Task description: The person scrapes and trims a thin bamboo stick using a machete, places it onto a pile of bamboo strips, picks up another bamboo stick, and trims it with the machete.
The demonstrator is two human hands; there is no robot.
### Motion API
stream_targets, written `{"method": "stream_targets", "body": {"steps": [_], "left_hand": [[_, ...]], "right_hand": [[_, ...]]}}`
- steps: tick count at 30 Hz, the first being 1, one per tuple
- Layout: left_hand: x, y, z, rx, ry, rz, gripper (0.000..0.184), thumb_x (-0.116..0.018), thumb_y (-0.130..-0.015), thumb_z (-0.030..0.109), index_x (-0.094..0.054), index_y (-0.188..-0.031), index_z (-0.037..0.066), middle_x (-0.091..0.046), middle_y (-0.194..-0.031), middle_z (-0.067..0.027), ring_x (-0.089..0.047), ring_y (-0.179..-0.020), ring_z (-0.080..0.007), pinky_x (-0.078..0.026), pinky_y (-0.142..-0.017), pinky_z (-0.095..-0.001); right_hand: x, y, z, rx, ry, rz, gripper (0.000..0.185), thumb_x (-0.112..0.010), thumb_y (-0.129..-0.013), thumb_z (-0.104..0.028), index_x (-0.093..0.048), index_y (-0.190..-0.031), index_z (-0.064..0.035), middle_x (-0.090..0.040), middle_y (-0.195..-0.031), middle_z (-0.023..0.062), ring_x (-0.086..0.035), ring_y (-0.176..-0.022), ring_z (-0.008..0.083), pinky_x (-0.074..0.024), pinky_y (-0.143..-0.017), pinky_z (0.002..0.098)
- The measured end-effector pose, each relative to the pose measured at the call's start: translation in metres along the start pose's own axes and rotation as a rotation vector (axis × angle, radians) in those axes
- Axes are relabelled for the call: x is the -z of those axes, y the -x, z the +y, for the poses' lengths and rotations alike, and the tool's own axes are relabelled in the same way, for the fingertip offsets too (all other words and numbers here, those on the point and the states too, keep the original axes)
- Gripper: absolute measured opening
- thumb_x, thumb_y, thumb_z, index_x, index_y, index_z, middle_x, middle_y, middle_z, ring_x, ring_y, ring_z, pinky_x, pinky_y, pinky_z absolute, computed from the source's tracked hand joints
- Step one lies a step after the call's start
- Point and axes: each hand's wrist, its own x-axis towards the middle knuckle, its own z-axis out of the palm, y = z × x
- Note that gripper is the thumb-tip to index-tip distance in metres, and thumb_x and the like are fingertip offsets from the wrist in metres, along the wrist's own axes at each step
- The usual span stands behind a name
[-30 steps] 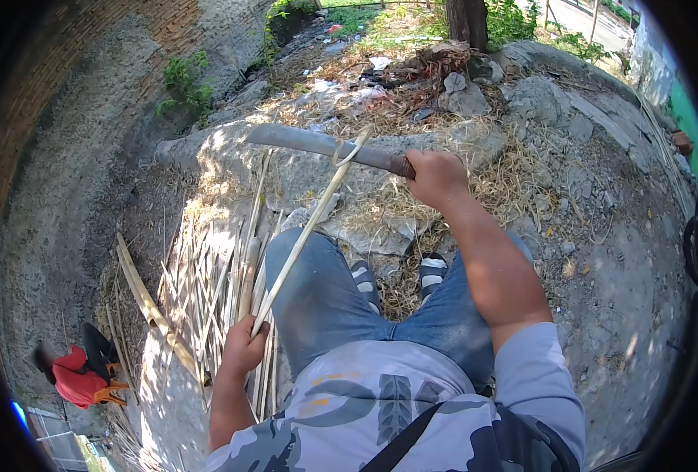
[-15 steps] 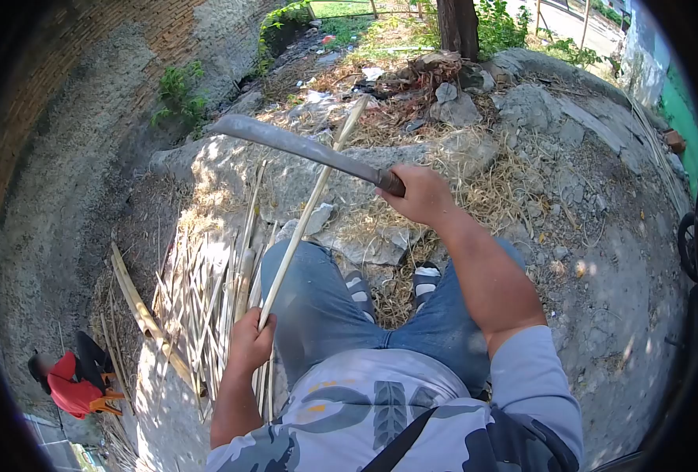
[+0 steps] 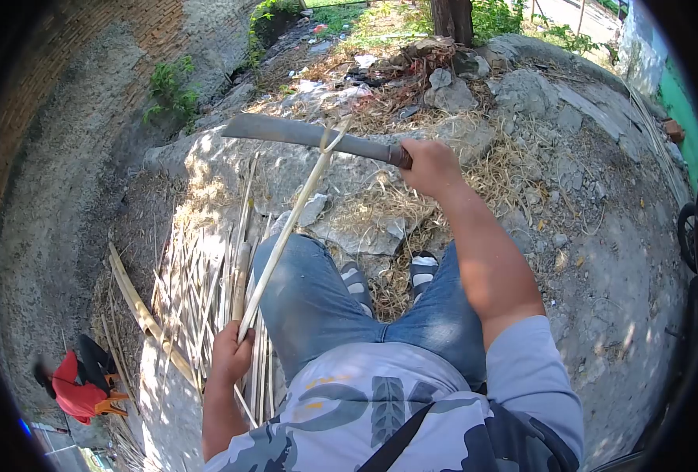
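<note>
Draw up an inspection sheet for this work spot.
Surface: grey, sun-dappled ground with dry shavings around the feet.
Job's things: machete crosses the pale strip near its far end; a sliver curls over the blade.
Clutter: loose strips heaped beside the left leg, a split bamboo pole farther left; litter ahead.
Grips: left grip closed on the pale strip, right grip on the machete's handle.
Cables: nothing seen.
Surroundings: brick wall at upper left, tree trunk ahead, seated person in red at lower left.

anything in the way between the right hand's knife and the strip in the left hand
Nothing visible: the knife in the right hand meets the strip near its far end, well away from the left hand.
</note>
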Motion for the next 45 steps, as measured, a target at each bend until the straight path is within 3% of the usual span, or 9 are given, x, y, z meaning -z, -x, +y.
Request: {"method": "stream_targets", "body": {"steps": [5,13,19,24,29,32,37,41,45], "left_hand": [[-0.002,0.001,0.001,0.053,-0.121,0.016,0.028,-0.069,-0.097,0.024,-0.060,-0.090,-0.002,-0.065,-0.078,-0.0269,-0.061,-0.072,-0.0479,-0.048,-0.066,-0.0478],[-0.026,0.008,-0.007,-0.003,0.029,0.101,0.025,-0.071,-0.096,0.021,-0.063,-0.091,-0.002,-0.066,-0.073,-0.0238,-0.065,-0.065,-0.0399,-0.049,-0.061,-0.0449],[-0.027,-0.007,0.005,0.033,0.005,0.091,0.025,-0.070,-0.097,0.023,-0.064,-0.094,-0.001,-0.067,-0.076,-0.0234,-0.066,-0.069,-0.0394,-0.050,-0.065,-0.0451],[-0.030,-0.020,0.036,0.111,-0.047,0.018,0.024,-0.069,-0.098,0.024,-0.065,-0.096,0.000,-0.066,-0.075,-0.0197,-0.065,-0.068,-0.0352,-0.049,-0.065,-0.0433],[-0.037,-0.034,0.037,-0.022,0.101,0.020,0.021,-0.067,-0.098,0.021,-0.064,-0.095,0.000,-0.064,-0.073,-0.0165,-0.062,-0.065,-0.0296,-0.048,-0.064,-0.0408],[-0.029,-0.031,0.031,-0.058,0.077,0.066,0.020,-0.067,-0.098,0.019,-0.062,-0.092,0.000,-0.063,-0.072,-0.0165,-0.057,-0.063,-0.0264,-0.046,-0.062,-0.0393],[-0.001,-0.014,0.024,-0.027,-0.004,0.085,0.024,-0.068,-0.099,0.020,-0.060,-0.091,-0.001,-0.063,-0.074,-0.0199,-0.056,-0.062,-0.0298,-0.046,-0.062,-0.0404],[-0.010,-0.014,0.011,-0.065,-0.021,0.109,0.024,-0.068,-0.099,0.021,-0.061,-0.092,-0.001,-0.064,-0.073,-0.0187,-0.057,-0.062,-0.0263,-0.046,-0.062,-0.0398],[-0.022,-0.010,0.008,0.050,0.070,0.108,0.026,-0.068,-0.100,0.023,-0.062,-0.094,-0.002,-0.061,-0.069,-0.0155,-0.057,-0.062,-0.0231,-0.046,-0.062,-0.0387]], "right_hand": [[-0.010,0.001,-0.008,-0.088,0.002,-0.110,0.021,-0.075,-0.080,-0.026,-0.067,-0.095,-0.0140,-0.073,-0.088,0.0127,-0.072,-0.086,0.0374,-0.0562,-0.077,0.0519],[0.004,0.006,-0.018,-0.089,-0.376,-0.310,0.034,-0.077,-0.086,-0.040,-0.067,-0.095,-0.0088,-0.072,-0.086,0.0149,-0.071,-0.084,0.0403,-0.0540,-0.074,0.0526],[0.003,0.009,-0.031,-0.080,-0.015,-0.170,0.030,-0.076,-0.086,-0.035,-0.064,-0.098,-0.0100,-0.072,-0.085,0.0146,-0.071,-0.082,0.0383,-0.0556,-0.073,0.0519],[0.000,0.015,-0.038,0.222,-0.047,-0.258,0.027,-0.076,-0.079,-0.027,-0.063,-0.096,-0.0117,-0.071,-0.082,0.0109,-0.072,-0.080,0.0363,-0.0559,-0.073,0.0503],[-0.009,0.022,-0.065,0.582,-0.037,-0.168,0.025,-0.076,-0.072,-0.024,-0.061,-0.089,-0.0132,-0.068,-0.075,0.0070,-0.069,-0.072,0.0322,-0.0547,-0.072,0.0450],[-0.008,0.015,-0.046,0.464,-0.018,-0.142,0.023,-0.076,-0.075,-0.024,-0.062,-0.091,-0.0131,-0.068,-0.077,0.0076,-0.070,-0.075,0.0337,-0.0547,-0.073,0.0471],[0.018,-0.002,0.008,-0.189,-0.040,-0.132,0.024,-0.077,-0.081,-0.027,-0.066,-0.097,-0.0120,-0.071,-0.085,0.0143,-0.070,-0.084,0.0406,-0.0546,-0.075,0.0524],[0.013,0.001,0.000,-0.179,-0.092,-0.164,0.024,-0.076,-0.081,-0.027,-0.067,-0.097,-0.0114,-0.072,-0.089,0.0162,-0.070,-0.085,0.0414,-0.0548,-0.075,0.0534],[0.008,0.006,-0.018,-0.146,-0.198,-0.157,0.025,-0.076,-0.083,-0.028,-0.066,-0.098,-0.0106,-0.072,-0.090,0.0160,-0.071,-0.088,0.0407,-0.0555,-0.077,0.0536]]}}
